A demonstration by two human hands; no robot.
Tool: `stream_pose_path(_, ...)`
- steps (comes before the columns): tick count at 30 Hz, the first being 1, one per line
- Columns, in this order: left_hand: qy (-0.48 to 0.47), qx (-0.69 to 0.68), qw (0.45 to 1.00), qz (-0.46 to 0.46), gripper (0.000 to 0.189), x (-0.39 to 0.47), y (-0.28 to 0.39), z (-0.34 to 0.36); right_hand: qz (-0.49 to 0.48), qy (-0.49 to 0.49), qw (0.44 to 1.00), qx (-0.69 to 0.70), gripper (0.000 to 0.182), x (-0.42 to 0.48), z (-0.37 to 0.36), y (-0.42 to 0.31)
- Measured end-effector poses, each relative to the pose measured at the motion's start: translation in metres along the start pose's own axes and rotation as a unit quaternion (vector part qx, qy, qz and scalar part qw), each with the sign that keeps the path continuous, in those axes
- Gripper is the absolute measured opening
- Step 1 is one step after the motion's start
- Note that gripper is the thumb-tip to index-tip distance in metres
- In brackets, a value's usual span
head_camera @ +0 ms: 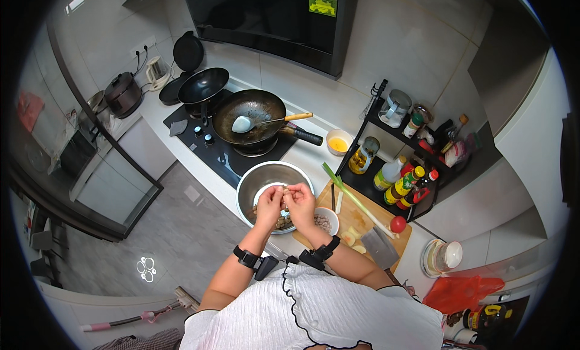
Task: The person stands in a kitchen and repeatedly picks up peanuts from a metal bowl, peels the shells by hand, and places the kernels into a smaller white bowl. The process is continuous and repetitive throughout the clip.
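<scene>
Both my hands meet over a wide stainless steel bowl (247,187). The fingertips of my left hand (270,204) and my right hand (300,203) pinch a small pale brown piece (285,190), mostly covered by the fingers. Several small brown lumps (283,222) lie in the bottom of the bowl; they may be shells or nuts. Partly behind my right wrist stands a small white bowl (334,219) of little pinkish-grey pieces (322,222).
A wooden cutting board (328,197) carries a green onion (358,200), a cleaver (380,249) and a tomato (398,224). A wok (226,123) with a spatula (243,124) sits on the gas stove (181,128). Beaten egg fills part of a bowl (339,145) beside the bottle rack (367,119).
</scene>
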State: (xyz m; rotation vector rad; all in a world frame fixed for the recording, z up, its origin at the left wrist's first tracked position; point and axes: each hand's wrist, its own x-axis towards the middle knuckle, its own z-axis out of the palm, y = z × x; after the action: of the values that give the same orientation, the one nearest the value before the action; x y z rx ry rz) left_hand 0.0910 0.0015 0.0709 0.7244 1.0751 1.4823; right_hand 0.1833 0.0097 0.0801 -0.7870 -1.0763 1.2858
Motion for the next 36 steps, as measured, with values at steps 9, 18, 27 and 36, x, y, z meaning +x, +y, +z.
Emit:
stream_pose_path(9,-0.087,-0.12,0.978,-0.147,0.021,-0.001,0.02,-0.004,0.084,-0.087,0.992,0.036,0.012,0.004,-0.023,-0.004)
stream_pose_path(18,-0.102,-0.047,0.978,-0.178,0.018,-0.001,0.018,-0.014,0.201,-0.096,0.975,0.025,0.015,0.014,-0.04,-0.012)
stream_pose_path(27,-0.099,-0.011,0.98,-0.173,0.015,-0.002,0.02,-0.016,0.12,-0.146,0.982,0.0,0.023,0.014,-0.048,0.007)
stream_pose_path(36,-0.065,-0.016,0.979,-0.191,0.019,0.001,0.02,-0.019,0.147,-0.16,0.976,0.012,0.023,0.009,-0.061,0.001)
